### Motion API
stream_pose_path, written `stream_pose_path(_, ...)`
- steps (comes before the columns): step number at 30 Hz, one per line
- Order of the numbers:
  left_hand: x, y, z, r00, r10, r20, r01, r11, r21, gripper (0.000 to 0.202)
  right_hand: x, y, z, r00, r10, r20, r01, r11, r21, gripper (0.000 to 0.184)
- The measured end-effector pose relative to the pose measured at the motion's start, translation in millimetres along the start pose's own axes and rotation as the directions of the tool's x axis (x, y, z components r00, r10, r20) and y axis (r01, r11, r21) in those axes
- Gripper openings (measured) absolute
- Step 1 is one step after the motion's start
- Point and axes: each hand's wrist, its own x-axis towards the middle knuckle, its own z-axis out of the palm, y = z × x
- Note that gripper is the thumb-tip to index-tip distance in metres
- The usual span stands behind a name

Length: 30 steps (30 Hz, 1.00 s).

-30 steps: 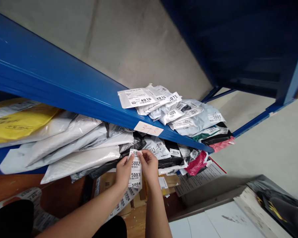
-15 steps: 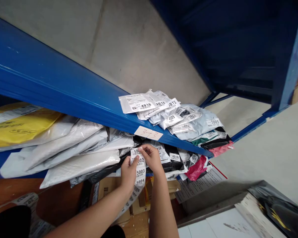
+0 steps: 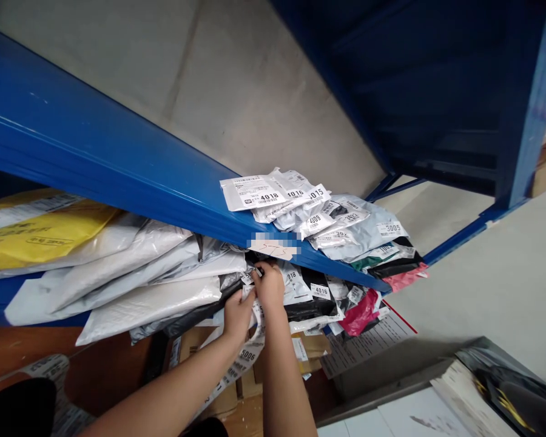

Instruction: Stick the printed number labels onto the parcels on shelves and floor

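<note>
A long white strip of numbered barcode labels (image 3: 247,355) hangs from my hands and curls down to the lower left; 5006 is readable on it. My left hand (image 3: 237,313) is closed around the upper part of the strip. Just to its right, my right hand (image 3: 269,285) pinches a small white label (image 3: 246,279) at the strip's top end; whether it is still joined to the strip is hidden by the fingers. Both hands are in front of the lower shelf, close to a black parcel bag (image 3: 200,314) and a grey bag labelled 018 (image 3: 295,282).
A blue shelf beam (image 3: 118,164) crosses above my hands, with a paper tag (image 3: 273,247) on it. Numbered mailing bags (image 3: 364,230) lie on the upper shelf. White bags (image 3: 150,306) and a yellow bag (image 3: 45,230) fill the lower left. Cardboard boxes (image 3: 316,351) are below.
The strip's top labels, flat and readable before, are now bent and mostly covered by my fingers. My right hand has shifted slightly left, and the hanging part of the strip has swung and turned.
</note>
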Motion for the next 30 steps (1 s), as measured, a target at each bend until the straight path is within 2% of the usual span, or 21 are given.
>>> stream_pose_path(3, -19, 0, -15.3, 0.991, 0.035, 0.127, -0.052, 0.990, 0.135, 0.025, -3, 0, 7, 0.999, 0.015, -0.043, -0.018, 0.997, -0.072, 0.024)
stream_pose_path(6, -38, 5, -35.6, 0.981, 0.102, 0.167, -0.140, 0.960, 0.241, 0.026, -4, 2, 11, 0.989, -0.063, -0.133, 0.052, 0.996, -0.079, 0.038)
stream_pose_path(9, -46, 15, -47.4, 0.980, 0.134, 0.146, -0.168, 0.954, 0.249, 0.033, -5, 6, 4, 0.978, -0.208, 0.009, 0.208, 0.978, -0.003, 0.029)
stream_pose_path(11, -44, 24, -46.4, 0.991, 0.080, 0.110, -0.094, 0.988, 0.126, 0.040, -8, 7, -7, 0.969, -0.242, 0.048, 0.240, 0.970, 0.037, 0.026)
stream_pose_path(12, -41, 29, -43.8, 0.994, 0.033, 0.101, -0.037, 0.999, 0.032, 0.045, -11, 6, -12, 0.975, -0.224, 0.003, 0.223, 0.972, 0.079, 0.026)
stream_pose_path(14, -35, 36, -36.2, 0.992, -0.046, 0.115, 0.063, 0.988, -0.145, 0.055, -16, 2, -21, 0.988, -0.140, -0.068, 0.154, 0.951, 0.270, 0.028)
stream_pose_path(15, -33, 38, -32.1, 0.992, -0.065, 0.112, 0.088, 0.973, -0.215, 0.059, -19, -1, -23, 0.995, -0.092, -0.038, 0.100, 0.915, 0.391, 0.027)
stream_pose_path(18, -25, 37, -20.9, 0.997, -0.075, 0.004, 0.072, 0.937, -0.343, 0.054, -24, -12, -21, 0.981, -0.021, 0.193, -0.109, 0.761, 0.639, 0.023)
stream_pose_path(20, -21, 32, -14.5, 0.990, -0.094, -0.103, 0.049, 0.925, -0.376, 0.050, -25, -17, -19, 0.960, 0.004, 0.280, -0.209, 0.675, 0.707, 0.022)
stream_pose_path(23, -15, 26, -6.4, 0.972, -0.134, -0.193, 0.044, 0.911, -0.409, 0.051, -23, -18, -18, 0.940, 0.005, 0.340, -0.277, 0.591, 0.757, 0.025)
stream_pose_path(26, -13, 26, -2.0, 0.979, -0.112, -0.170, 0.028, 0.903, -0.430, 0.051, -20, -18, -19, 0.960, 0.024, 0.279, -0.229, 0.636, 0.737, 0.023)
stream_pose_path(28, -12, 28, -1.6, 0.987, -0.088, -0.131, 0.023, 0.904, -0.426, 0.052, -15, -19, -16, 0.985, 0.026, 0.169, -0.137, 0.717, 0.683, 0.018)
stream_pose_path(30, -10, 29, -1.8, 0.988, -0.085, -0.129, 0.024, 0.909, -0.416, 0.054, -9, -21, -11, 0.998, -0.025, 0.059, -0.015, 0.811, 0.585, 0.014)
